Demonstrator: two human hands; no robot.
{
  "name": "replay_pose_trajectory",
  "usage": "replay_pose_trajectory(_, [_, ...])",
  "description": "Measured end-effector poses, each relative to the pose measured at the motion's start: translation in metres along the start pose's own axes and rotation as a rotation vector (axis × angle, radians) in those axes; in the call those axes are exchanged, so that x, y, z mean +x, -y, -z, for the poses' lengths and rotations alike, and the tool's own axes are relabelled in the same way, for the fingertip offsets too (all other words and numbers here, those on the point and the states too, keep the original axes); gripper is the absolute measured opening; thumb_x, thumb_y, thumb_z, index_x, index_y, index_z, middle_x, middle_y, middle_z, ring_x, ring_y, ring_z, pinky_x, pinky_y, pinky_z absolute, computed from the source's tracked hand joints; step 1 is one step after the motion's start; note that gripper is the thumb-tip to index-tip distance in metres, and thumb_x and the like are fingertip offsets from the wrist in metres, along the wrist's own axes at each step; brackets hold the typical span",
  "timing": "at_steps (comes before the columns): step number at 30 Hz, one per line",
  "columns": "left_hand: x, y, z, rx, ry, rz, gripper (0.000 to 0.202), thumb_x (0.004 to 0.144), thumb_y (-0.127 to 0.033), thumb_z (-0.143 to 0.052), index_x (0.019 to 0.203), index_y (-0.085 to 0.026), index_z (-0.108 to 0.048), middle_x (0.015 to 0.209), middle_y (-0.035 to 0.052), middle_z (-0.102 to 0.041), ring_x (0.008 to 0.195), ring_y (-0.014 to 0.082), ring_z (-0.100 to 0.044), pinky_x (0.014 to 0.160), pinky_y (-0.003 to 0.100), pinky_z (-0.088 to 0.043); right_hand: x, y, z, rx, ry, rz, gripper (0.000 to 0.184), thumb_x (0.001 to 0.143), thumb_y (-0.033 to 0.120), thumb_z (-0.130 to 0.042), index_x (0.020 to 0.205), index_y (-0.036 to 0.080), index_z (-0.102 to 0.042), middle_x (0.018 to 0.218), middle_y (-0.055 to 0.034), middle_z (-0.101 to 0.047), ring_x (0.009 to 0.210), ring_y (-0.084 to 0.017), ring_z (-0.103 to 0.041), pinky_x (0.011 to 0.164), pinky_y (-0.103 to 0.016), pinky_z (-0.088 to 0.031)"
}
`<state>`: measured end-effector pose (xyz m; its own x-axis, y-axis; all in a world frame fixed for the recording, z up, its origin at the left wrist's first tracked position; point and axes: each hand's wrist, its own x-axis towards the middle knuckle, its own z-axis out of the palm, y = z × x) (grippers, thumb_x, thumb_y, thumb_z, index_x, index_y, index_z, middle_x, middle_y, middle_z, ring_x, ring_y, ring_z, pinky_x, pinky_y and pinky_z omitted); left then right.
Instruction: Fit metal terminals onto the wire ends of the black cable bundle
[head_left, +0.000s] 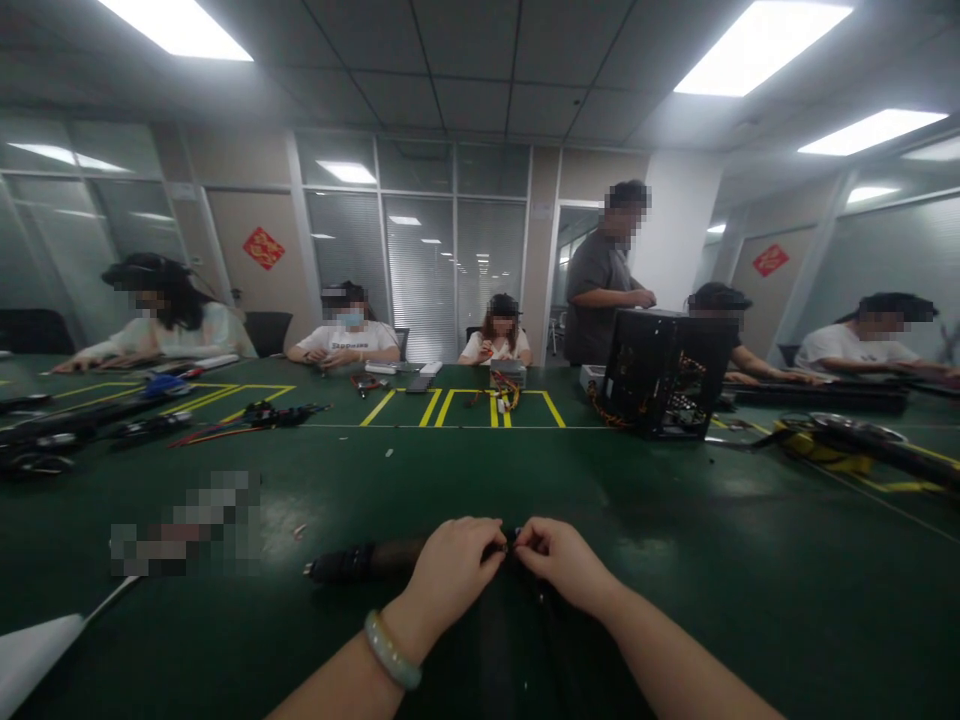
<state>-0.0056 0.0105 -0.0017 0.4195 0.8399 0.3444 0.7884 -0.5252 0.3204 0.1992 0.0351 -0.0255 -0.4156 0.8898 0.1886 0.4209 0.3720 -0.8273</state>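
Observation:
My left hand (459, 560) and my right hand (564, 562) meet near the front middle of the green table (420, 455). The fingertips of both are pinched together, almost touching. Between them is something small and dark that I cannot make out. A jade-like bangle (391, 650) circles my left wrist. Just left of my left hand lies a dark cylindrical tool (352, 562), like a power screwdriver, with its metal tip facing left. My left hand hides its other end. Beneath my hands a long dark piece (553, 630) runs towards me, its shape hard to tell.
A black computer case (649, 375) stands at the back right. Dark parts with cables (281, 412) lie to the left, and a yellow-and-black item (825, 445) lies to the right. Several co-workers (345, 335) sit across the table; a person (604, 285) stands behind the case.

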Motion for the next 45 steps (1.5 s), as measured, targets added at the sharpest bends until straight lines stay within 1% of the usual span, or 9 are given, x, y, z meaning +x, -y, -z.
replay_pose_trajectory(6, [-0.001, 0.002, -0.002, -0.007, -0.02, -0.011, 0.012, 0.087, -0.026, -0.061, 0.099, -0.025, -0.066, 0.114, 0.0005, -0.066, 0.103, 0.0205, -0.059, 0.094, 0.037, -0.043, 0.001, -0.001, -0.001, -0.001, 0.001, -0.009, 0.006, 0.082, 0.022, -0.061, 0.081, 0.018, -0.065, 0.073, 0.0009, -0.064, 0.063, -0.014, -0.057, 0.056, -0.021, -0.041])
replay_pose_trajectory(11, [-0.001, 0.002, -0.003, -0.015, -0.019, -0.016, 0.012, 0.087, -0.025, -0.06, 0.098, -0.024, -0.066, 0.114, 0.0018, -0.066, 0.106, 0.0214, -0.059, 0.094, 0.037, -0.041, 0.002, 0.001, -0.003, -0.088, -0.032, 0.004, 0.007, 0.082, 0.021, -0.06, 0.08, 0.018, -0.066, 0.074, 0.0007, -0.065, 0.067, -0.014, -0.058, 0.059, -0.021, -0.041])
replay_pose_trajectory(14, [0.0, 0.003, -0.005, -0.01, -0.025, -0.013, 0.012, 0.087, -0.025, -0.06, 0.098, -0.025, -0.065, 0.115, 0.0002, -0.065, 0.106, 0.0211, -0.058, 0.095, 0.037, -0.04, 0.001, 0.005, -0.005, -0.141, -0.054, 0.003, 0.007, 0.083, 0.021, -0.06, 0.081, 0.019, -0.066, 0.075, 0.001, -0.066, 0.066, -0.014, -0.058, 0.059, -0.021, -0.04])
replay_pose_trajectory(20, [0.0, 0.001, -0.005, 0.016, -0.01, 0.004, 0.01, 0.088, -0.025, -0.06, 0.096, -0.026, -0.064, 0.108, -0.0015, -0.066, 0.1, 0.0193, -0.058, 0.093, 0.035, -0.04, -0.003, 0.014, -0.008, -0.244, -0.097, 0.016, 0.006, 0.081, 0.019, -0.06, 0.079, 0.02, -0.065, 0.073, 0.0018, -0.065, 0.065, -0.014, -0.058, 0.057, -0.021, -0.038])
replay_pose_trajectory(24, [0.0, -0.003, -0.001, 0.024, 0.003, 0.038, 0.012, 0.086, -0.025, -0.062, 0.098, -0.024, -0.062, 0.1, 0.0, -0.066, 0.095, 0.0195, -0.059, 0.087, 0.033, -0.041, -0.002, 0.014, -0.008, -0.22, -0.096, -0.006, 0.007, 0.082, 0.019, -0.059, 0.078, 0.02, -0.065, 0.074, 0.001, -0.067, 0.066, -0.014, -0.06, 0.057, -0.021, -0.039])
replay_pose_trajectory(28, [0.0, -0.006, 0.002, 0.036, 0.013, 0.051, 0.008, 0.086, -0.024, -0.061, 0.094, -0.023, -0.061, 0.096, 0.0, -0.065, 0.092, 0.0198, -0.058, 0.083, 0.033, -0.04, -0.001, 0.012, -0.007, -0.174, -0.096, -0.026, 0.008, 0.083, 0.022, -0.059, 0.078, 0.019, -0.065, 0.075, 0.0003, -0.068, 0.066, -0.015, -0.061, 0.058, -0.022, -0.04])
replay_pose_trajectory(36, [0.002, -0.005, -0.001, 0.054, 0.011, 0.035, 0.004, 0.087, -0.025, -0.061, 0.09, -0.023, -0.061, 0.093, -0.0015, -0.064, 0.089, 0.0185, -0.057, 0.08, 0.032, -0.039, 0.0, 0.011, -0.007, -0.122, -0.063, -0.037, 0.008, 0.084, 0.023, -0.059, 0.079, 0.019, -0.064, 0.075, 0.0005, -0.068, 0.067, -0.015, -0.061, 0.059, -0.021, -0.041])
replay_pose_trajectory(40, [0.002, -0.004, -0.001, 0.055, 0.007, 0.005, 0.003, 0.087, -0.023, -0.06, 0.089, -0.024, -0.061, 0.093, -0.0017, -0.064, 0.089, 0.0185, -0.057, 0.079, 0.031, -0.038, 0.001, 0.011, -0.007, -0.129, -0.082, -0.042, 0.007, 0.082, 0.021, -0.06, 0.077, 0.017, -0.063, 0.072, 0.0002, -0.067, 0.066, -0.015, -0.06, 0.058, -0.021, -0.04])
replay_pose_trajectory(45, [0.001, -0.005, 0.0, 0.055, 0.01, 0.032, 0.008, 0.087, -0.024, -0.059, 0.095, -0.025, -0.061, 0.096, -0.001, -0.064, 0.092, 0.019, -0.057, 0.082, 0.031, -0.038, 0.001, 0.01, -0.007, -0.101, -0.073, -0.038, 0.007, 0.082, 0.021, -0.059, 0.078, 0.017, -0.063, 0.073, 0.0002, -0.067, 0.067, -0.014, -0.06, 0.059, -0.02, -0.041])
